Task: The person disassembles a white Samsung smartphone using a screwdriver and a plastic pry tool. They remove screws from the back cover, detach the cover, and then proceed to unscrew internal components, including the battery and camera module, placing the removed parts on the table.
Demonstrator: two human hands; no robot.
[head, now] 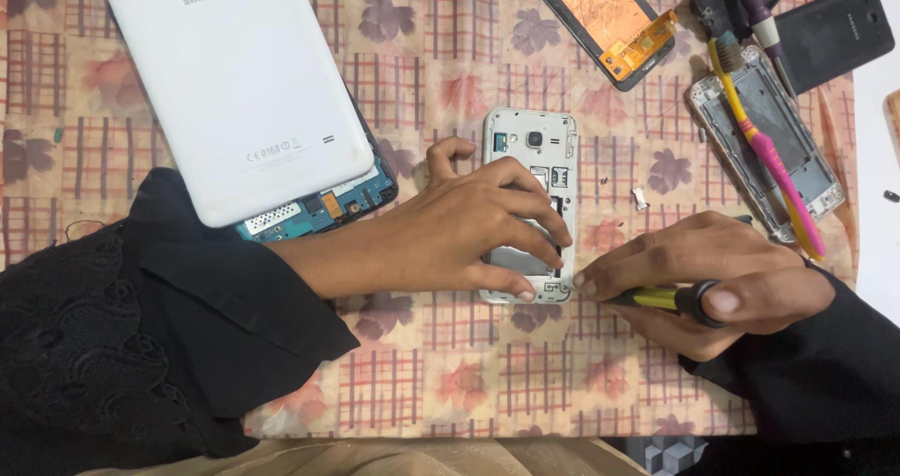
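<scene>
Left hand [469, 227]: you press one open white phone [530, 148] flat on the worktop [441, 382].
Right hand [712, 284]: you grip one screwdriver [670, 298] at its lower corner.
Tablets: one [234, 82].

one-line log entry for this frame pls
left hand: pressing white phone flat | right hand: gripping yellow screwdriver, tip at phone's lower corner | beside: tablet, toothbrush

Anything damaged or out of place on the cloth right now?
Yes: the white tablet has its back cover shifted, baring the circuit board at its lower edge. Tiny loose parts lie on the cloth right of the open phone.
</scene>
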